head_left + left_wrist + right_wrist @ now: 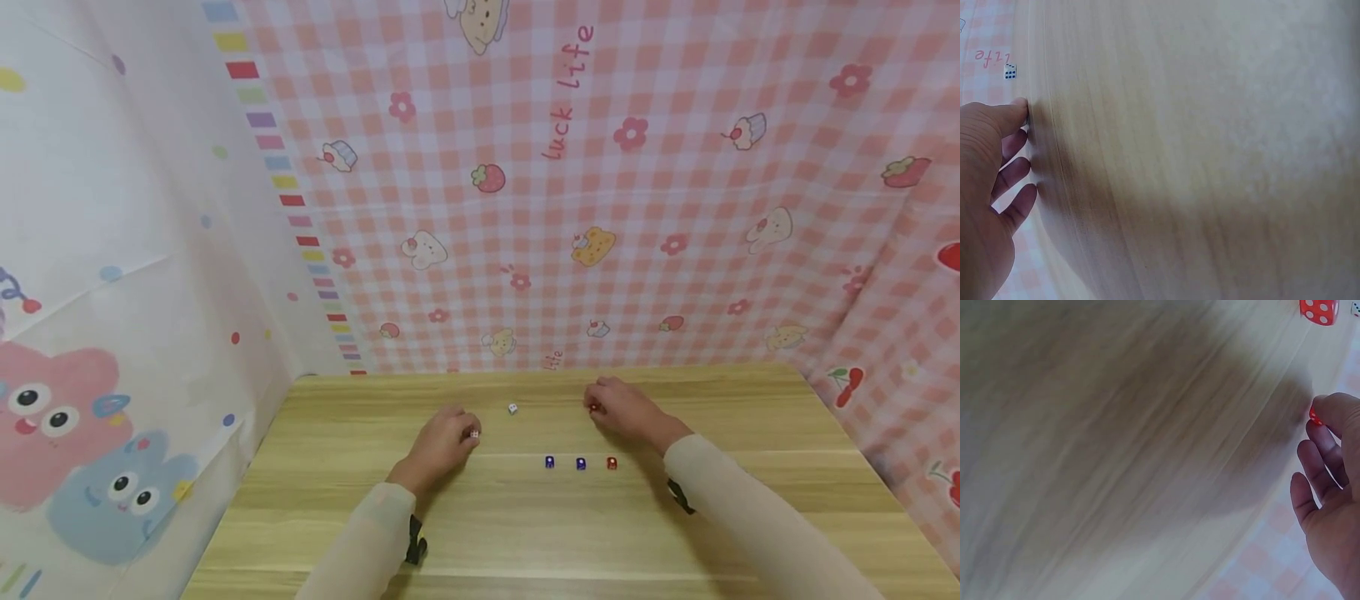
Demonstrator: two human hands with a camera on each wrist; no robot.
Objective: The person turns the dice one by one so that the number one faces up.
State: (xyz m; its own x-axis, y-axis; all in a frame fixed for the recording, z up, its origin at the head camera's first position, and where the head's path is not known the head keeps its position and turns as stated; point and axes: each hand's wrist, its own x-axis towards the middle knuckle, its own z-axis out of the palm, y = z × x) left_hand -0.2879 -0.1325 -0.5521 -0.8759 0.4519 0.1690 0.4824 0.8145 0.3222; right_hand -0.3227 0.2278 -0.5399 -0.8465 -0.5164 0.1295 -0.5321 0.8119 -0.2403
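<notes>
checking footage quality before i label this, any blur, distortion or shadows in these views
Head view: sharp but wide-angle, the table edges bowed and the dice tiny. Left wrist view: wood grain smeared, a soft shadow beside the left hand, yet the white die stays readable. Right wrist view: table streaked with blur, a dark shadow by the right hand; the red die is cropped at the top.

The table is pale wood grain. Near its middle sit two blue dice and a red die, all white-pipped. Toward the far edge lies a white die; another, seemingly white with red pips, is at the left hand. The backdrop behind the table is pink-and-white gingham.
</notes>
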